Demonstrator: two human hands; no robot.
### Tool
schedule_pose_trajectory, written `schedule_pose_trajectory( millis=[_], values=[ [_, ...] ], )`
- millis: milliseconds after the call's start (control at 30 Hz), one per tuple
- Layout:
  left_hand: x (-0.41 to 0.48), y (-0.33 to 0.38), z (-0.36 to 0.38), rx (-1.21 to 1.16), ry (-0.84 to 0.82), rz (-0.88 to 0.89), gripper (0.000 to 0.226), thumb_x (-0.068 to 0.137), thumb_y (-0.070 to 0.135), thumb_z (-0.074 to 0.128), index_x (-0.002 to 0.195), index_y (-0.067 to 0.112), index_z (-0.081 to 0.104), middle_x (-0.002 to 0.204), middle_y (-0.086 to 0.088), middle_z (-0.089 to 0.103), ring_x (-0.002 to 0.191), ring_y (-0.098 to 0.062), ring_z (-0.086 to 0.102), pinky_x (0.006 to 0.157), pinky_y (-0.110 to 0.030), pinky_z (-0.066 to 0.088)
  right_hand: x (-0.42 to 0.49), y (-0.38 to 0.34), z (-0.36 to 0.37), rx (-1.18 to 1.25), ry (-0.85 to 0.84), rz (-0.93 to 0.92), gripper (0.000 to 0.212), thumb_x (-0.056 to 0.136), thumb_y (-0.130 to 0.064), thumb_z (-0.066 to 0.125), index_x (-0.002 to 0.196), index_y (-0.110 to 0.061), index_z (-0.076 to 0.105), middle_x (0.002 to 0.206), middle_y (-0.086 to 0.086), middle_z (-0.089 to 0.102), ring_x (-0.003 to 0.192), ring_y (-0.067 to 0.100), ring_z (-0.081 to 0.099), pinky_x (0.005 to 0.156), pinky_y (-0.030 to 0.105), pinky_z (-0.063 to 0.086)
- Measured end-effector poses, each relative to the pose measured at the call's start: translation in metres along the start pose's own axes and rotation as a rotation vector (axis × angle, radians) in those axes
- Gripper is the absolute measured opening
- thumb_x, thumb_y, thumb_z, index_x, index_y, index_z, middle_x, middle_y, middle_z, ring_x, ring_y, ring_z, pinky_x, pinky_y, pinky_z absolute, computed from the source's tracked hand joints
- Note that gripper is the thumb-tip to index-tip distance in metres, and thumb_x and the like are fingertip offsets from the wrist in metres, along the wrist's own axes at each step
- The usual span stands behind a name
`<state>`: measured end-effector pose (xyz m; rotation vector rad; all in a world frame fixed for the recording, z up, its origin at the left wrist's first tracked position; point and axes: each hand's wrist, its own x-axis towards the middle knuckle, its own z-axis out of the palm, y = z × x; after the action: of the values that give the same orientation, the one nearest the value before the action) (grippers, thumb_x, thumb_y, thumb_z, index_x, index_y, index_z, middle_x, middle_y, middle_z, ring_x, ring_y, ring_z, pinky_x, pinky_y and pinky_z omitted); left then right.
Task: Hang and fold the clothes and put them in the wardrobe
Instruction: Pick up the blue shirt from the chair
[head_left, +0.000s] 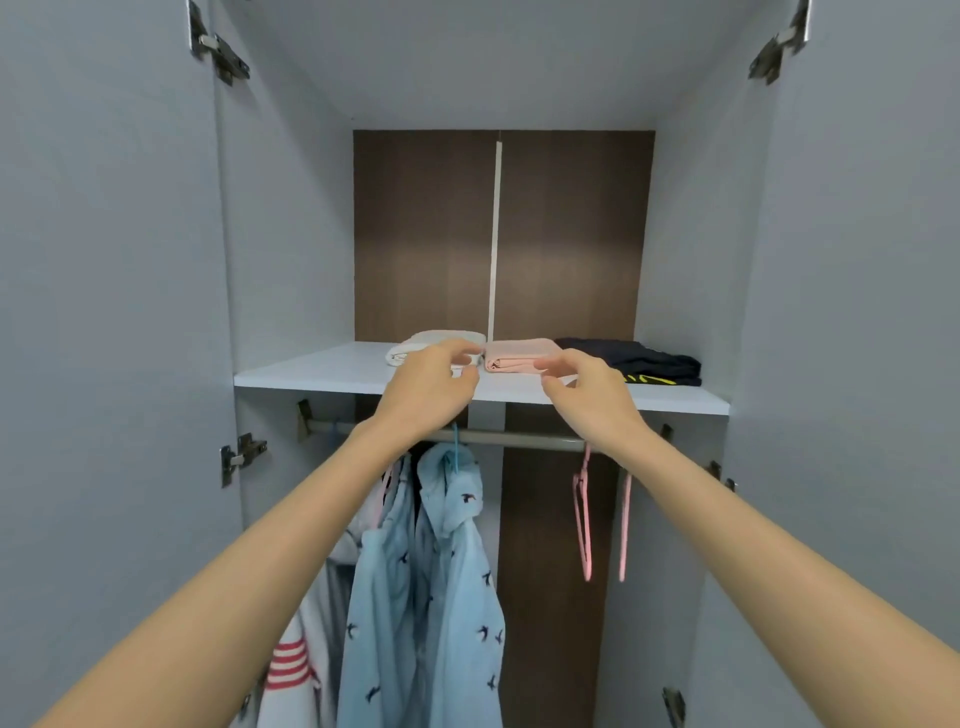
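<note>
the head view looks into an open grey wardrobe (291, 234) with both doors swung wide. on its white shelf (311, 371) three folded pieces lie in a row against the brown back panel (571, 234): a cream folded cloth (431, 340) on the left, a pink folded cloth (519, 353) touching it in the middle, and a dark folded garment (644, 358) with yellow marks on the right. the left hand (428, 387) hovers at the shelf's front edge before the cream cloth, fingers loosely curled, gripping nothing. the right hand (592, 397) hangs level with it before the pink cloth, fingers also slackly bent and empty; whether its fingertips brush the pink fabric cannot be told. below the shelf a metal rail (519, 440) spans the compartment. a light blue shirt (415, 597) printed with small dark birds hangs from it on a blue hanger (456, 447), with a white garment with red stripes (296, 670) just beside it on the left. two bare pink hangers (584, 519) hang towards the right. metal hinges (241, 454) show on the inner walls.
</note>
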<state>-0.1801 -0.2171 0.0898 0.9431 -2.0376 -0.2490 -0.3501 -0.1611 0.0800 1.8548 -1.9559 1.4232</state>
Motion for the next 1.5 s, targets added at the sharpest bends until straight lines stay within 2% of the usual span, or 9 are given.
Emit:
schedule_pose_trajectory(
  millis=[67,167,300,533,733,967,1133,1267,1500],
  values=[
    [-0.014,0.015,-0.005,-0.025,0.013,0.020,0.035,0.095,0.022,0.045,0.129,0.025,0.053,0.126,0.006,0.059,0.096,-0.010,0.059,0.069,-0.016,0.040,-0.017,-0.007,-0.012,0.016,0.022,-0.003,0.025,0.096,-0.018,0.049,0.118,-0.021,0.061,0.123,-0.003,0.060,0.087,0.008,0.054,0.076,0.025,0.048],
    [-0.035,0.033,-0.011,-0.069,0.015,0.039,0.035,0.095,0.022,0.046,0.129,0.025,0.054,0.123,0.007,0.060,0.105,-0.013,0.058,0.083,-0.022,0.041,-0.045,-0.019,-0.031,0.044,0.041,-0.001,0.025,0.097,-0.019,0.049,0.120,-0.021,0.060,0.124,-0.004,0.058,0.082,0.005,0.054,0.064,0.016,0.043],
    [-0.067,0.049,-0.020,-0.111,-0.004,0.071,0.034,0.094,0.022,0.046,0.126,0.025,0.056,0.120,0.007,0.062,0.096,-0.013,0.061,0.089,-0.031,0.048,-0.085,-0.034,-0.051,0.045,0.061,0.025,0.025,0.097,-0.019,0.048,0.118,-0.023,0.060,0.118,-0.007,0.060,0.084,0.004,0.052,0.065,0.009,0.037],
    [-0.134,0.074,-0.032,-0.170,-0.099,0.132,0.034,0.095,0.023,0.047,0.128,0.025,0.055,0.123,0.008,0.061,0.105,-0.008,0.056,0.086,-0.021,0.038,-0.174,-0.060,-0.077,-0.002,0.129,0.152,0.028,0.094,-0.016,0.049,0.117,-0.023,0.063,0.109,-0.009,0.064,0.079,-0.002,0.052,0.067,0.013,0.038],
    [-0.205,0.102,-0.024,-0.276,-0.265,0.216,0.033,0.095,0.023,0.046,0.125,0.029,0.055,0.119,0.011,0.062,0.093,-0.005,0.057,0.081,-0.020,0.042,-0.278,-0.077,-0.111,-0.088,0.188,0.306,0.026,0.095,-0.017,0.047,0.116,-0.025,0.062,0.110,-0.013,0.063,0.078,-0.003,0.055,0.058,0.006,0.039],
    [-0.298,0.171,0.001,-0.437,-0.488,0.326,0.032,0.096,0.021,0.046,0.126,0.025,0.056,0.121,0.009,0.060,0.106,-0.008,0.056,0.084,-0.020,0.037,-0.413,-0.092,-0.176,-0.221,0.293,0.518,0.026,0.095,-0.016,0.047,0.115,-0.025,0.062,0.109,-0.010,0.063,0.074,-0.005,0.054,0.060,0.002,0.039],
    [-0.369,0.229,0.036,-0.531,-0.659,0.391,0.029,0.095,0.024,0.046,0.122,0.028,0.057,0.114,0.010,0.064,0.092,-0.008,0.059,0.087,-0.028,0.046,-0.515,-0.090,-0.226,-0.340,0.366,0.680,0.028,0.094,-0.019,0.047,0.117,-0.028,0.061,0.111,-0.014,0.062,0.081,-0.008,0.052,0.067,0.008,0.035],
    [-0.432,0.272,0.065,-0.573,-0.781,0.439,0.030,0.095,0.023,0.047,0.123,0.028,0.057,0.116,0.010,0.063,0.100,-0.009,0.058,0.087,-0.025,0.044,-0.594,-0.084,-0.260,-0.365,0.425,0.801,0.025,0.094,-0.019,0.049,0.114,-0.027,0.061,0.112,-0.010,0.063,0.086,0.003,0.057,0.074,0.019,0.041],
    [-0.542,0.336,0.135,-0.560,-0.988,0.489,0.031,0.094,0.016,0.048,0.123,0.020,0.058,0.116,0.005,0.064,0.093,-0.009,0.056,0.082,-0.020,0.040,-0.730,-0.056,-0.308,-0.394,0.437,1.031,0.027,0.095,-0.015,0.047,0.118,-0.019,0.061,0.108,-0.008,0.062,0.083,0.009,0.058,0.068,0.016,0.040]
  ],
)
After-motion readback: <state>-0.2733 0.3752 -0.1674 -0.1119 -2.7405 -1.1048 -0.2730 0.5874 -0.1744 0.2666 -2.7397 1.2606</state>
